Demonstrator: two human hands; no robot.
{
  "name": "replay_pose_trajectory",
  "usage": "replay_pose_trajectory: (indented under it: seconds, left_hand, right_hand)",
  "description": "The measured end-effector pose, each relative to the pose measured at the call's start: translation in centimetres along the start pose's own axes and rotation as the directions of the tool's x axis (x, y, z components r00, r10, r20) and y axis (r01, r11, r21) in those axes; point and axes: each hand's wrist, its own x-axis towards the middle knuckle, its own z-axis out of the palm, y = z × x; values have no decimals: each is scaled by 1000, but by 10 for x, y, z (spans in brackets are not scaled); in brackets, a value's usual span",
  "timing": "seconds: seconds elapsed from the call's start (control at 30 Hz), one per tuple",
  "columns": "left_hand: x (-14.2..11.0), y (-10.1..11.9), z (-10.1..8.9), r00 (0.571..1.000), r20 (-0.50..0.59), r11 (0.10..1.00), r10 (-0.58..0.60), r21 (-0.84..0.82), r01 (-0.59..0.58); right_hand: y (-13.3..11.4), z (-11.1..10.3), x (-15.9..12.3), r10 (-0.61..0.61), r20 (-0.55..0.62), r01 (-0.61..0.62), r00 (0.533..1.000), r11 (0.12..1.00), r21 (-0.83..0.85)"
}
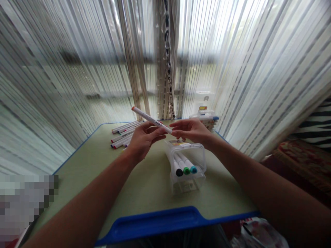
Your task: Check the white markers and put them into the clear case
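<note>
Both my hands hold one white marker [151, 120] with an orange-red cap above the table. My left hand [143, 137] grips it round the middle. My right hand [191, 130] pinches its near end. Just below my right hand a clear plastic box [198, 157] lies on its side with three markers inside, showing black, green and teal caps [186, 170]. Several more white markers [123, 134] lie loose on the table beyond my left hand.
The small table [144, 186] is pale green with a blue rim and a blue tray lip at the near edge. Another marker box [207, 119] stands at the back right. Striped sheer curtains surround the table. A plastic bag lies at the bottom right.
</note>
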Motion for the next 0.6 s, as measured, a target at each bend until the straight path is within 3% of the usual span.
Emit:
replay_pose_trajectory:
  seconds: [0.4, 0.6]
  left_hand:
    - [-1, -2, 1, 999, 2, 998, 50, 24, -50]
    - [1, 7, 0, 987, -96, 992, 126, -5, -127]
  right_hand:
    - [1, 0, 2, -57, -13, 57, 998, 998, -18]
    - [-5, -5, 4, -72, -138, 81, 988, 995, 57]
